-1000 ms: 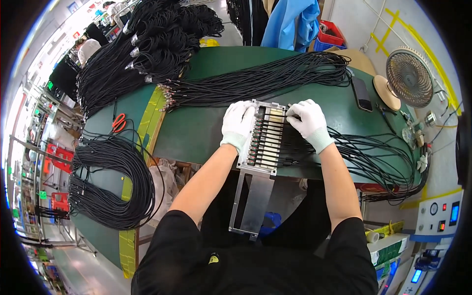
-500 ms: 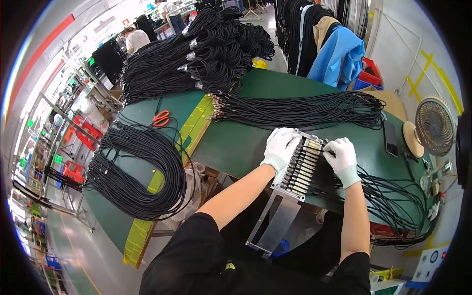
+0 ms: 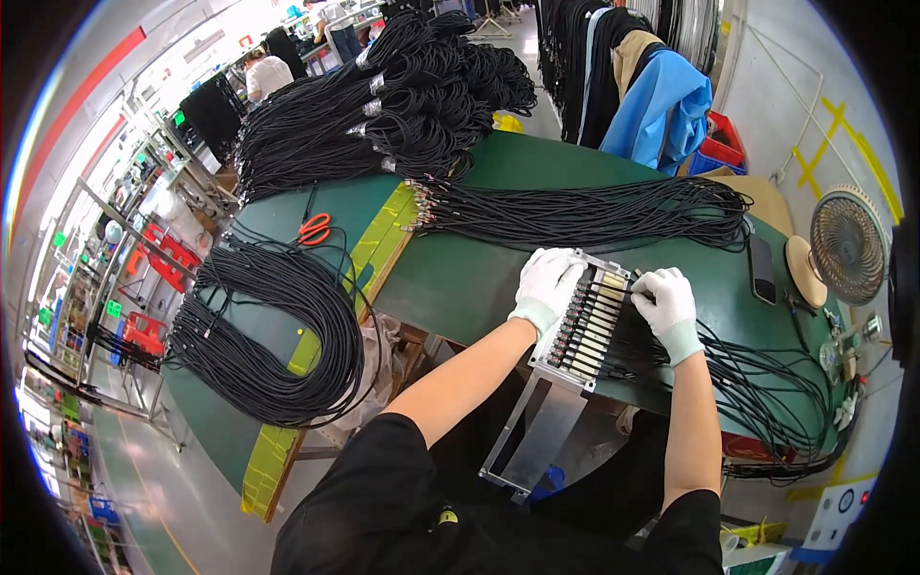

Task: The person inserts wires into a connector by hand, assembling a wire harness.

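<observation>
A long metal fixture (image 3: 568, 370) with a row of pale slots and several cable connectors stands at the table's near edge, slanting away from me. My left hand (image 3: 550, 284), in a white glove, rests at the fixture's far left corner. Its fingers are bent together over the row's end, and whatever they pinch is hidden. Opposite, on the right side, my gloved right hand (image 3: 665, 302) is closed, thumb and fingertips pinching a thin black cable (image 3: 614, 289) that runs across the far slots. More black cables (image 3: 757, 383) trail to the right beyond my right wrist.
The green table (image 3: 460, 287) carries a looped cable bundle (image 3: 331, 355) at left, orange-handled scissors (image 3: 314, 230), a long cable bundle (image 3: 585, 213) and a large cable pile (image 3: 383, 115) behind. At right are a phone-like black object (image 3: 761, 270) and a small fan (image 3: 848, 244).
Both hands stay at the far end of the fixture, in almost the same place. The right fingertips have shifted only very slightly around the cable.
</observation>
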Demonstrator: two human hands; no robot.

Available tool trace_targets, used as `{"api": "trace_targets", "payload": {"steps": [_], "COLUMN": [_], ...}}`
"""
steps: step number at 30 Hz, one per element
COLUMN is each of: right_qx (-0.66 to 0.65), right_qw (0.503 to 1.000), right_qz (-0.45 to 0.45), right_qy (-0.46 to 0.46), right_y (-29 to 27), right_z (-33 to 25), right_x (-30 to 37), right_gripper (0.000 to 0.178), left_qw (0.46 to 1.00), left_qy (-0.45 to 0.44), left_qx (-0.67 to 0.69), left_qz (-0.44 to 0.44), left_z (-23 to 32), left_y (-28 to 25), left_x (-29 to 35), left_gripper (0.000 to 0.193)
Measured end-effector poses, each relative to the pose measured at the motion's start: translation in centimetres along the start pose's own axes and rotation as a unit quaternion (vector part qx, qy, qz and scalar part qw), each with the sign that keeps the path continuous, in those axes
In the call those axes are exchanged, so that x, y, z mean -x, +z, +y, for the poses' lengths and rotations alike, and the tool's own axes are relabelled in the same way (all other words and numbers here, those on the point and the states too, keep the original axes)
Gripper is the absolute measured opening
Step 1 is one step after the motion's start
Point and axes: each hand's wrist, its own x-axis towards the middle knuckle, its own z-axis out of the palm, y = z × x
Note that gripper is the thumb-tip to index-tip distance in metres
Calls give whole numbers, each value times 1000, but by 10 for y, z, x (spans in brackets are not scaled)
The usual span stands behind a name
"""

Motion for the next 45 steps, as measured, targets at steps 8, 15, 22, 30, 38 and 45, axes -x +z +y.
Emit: {"api": "trace_targets", "payload": {"steps": [8, 15, 22, 30, 38, 45], "right_qx": [-18, -11, -5, 12, 5, 16], "right_qw": [1000, 1000, 1000, 1000, 1000, 995], "right_qz": [-3, 11, 4, 11, -19, 32], "right_qy": [10, -13, -9, 7, 10, 93], "right_y": [1, 0, 3, -3, 5, 9], "right_z": [-3, -1, 5, 2, -9, 8], "right_x": [3, -1, -2, 6, 3, 2], "right_gripper": [9, 8, 8, 6, 10, 18], "left_qw": [1000, 999, 999, 999, 955, 940], "left_qy": [-3, -15, -8, 5, 70, 58], "left_qx": [-2, -19, 32, -28, -169, -205], "left_qz": [-1, -39, 0, -29, -232, -267], "left_z": [5, -21, -9, -11, 25, 30], "left_y": [-5, 8, 0, 18, -11, -8], "left_x": [2, -7, -3, -2, -3, -13], "left_gripper": [20, 23, 22, 17, 45, 39]}}
